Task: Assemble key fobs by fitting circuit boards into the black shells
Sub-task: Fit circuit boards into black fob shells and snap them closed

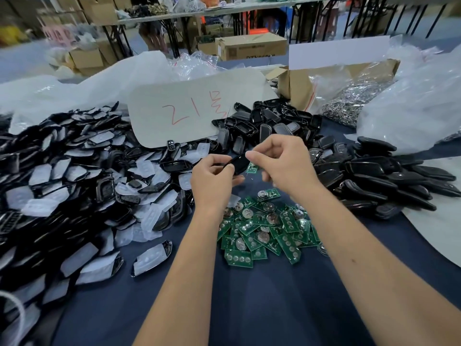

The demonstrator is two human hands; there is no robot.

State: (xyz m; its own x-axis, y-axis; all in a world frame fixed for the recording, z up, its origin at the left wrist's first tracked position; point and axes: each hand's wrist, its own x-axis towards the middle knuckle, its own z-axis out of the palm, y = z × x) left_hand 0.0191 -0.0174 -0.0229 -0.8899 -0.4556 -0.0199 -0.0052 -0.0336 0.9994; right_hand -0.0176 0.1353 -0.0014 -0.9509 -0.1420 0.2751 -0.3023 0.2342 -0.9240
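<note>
Shell (239,164) and board (252,168) meet above the board pile (264,228), held up between both hands. The left hand (214,178) pinches the shell by its edge, fingers curled round it; the right hand (279,161) pinches the small green board between thumb and fingertips, touching or just beside the shell's right end.

The board looks thin, stiff and light, and probably fragile at its soldered parts (round silvery discs show on those in the pile), so it is best taken by its edges, not its faces. The shell is glossy black plastic, likely light, rigid and somewhat slippery; gripping its long sides leaves the cavity free.

Left of the pile lies a heap of shells with white film (74,186); right of it, a stack of closed black fobs (379,176). Beyond it stands a card marked in red (194,108) on the dark blue tabletop (262,295).
</note>
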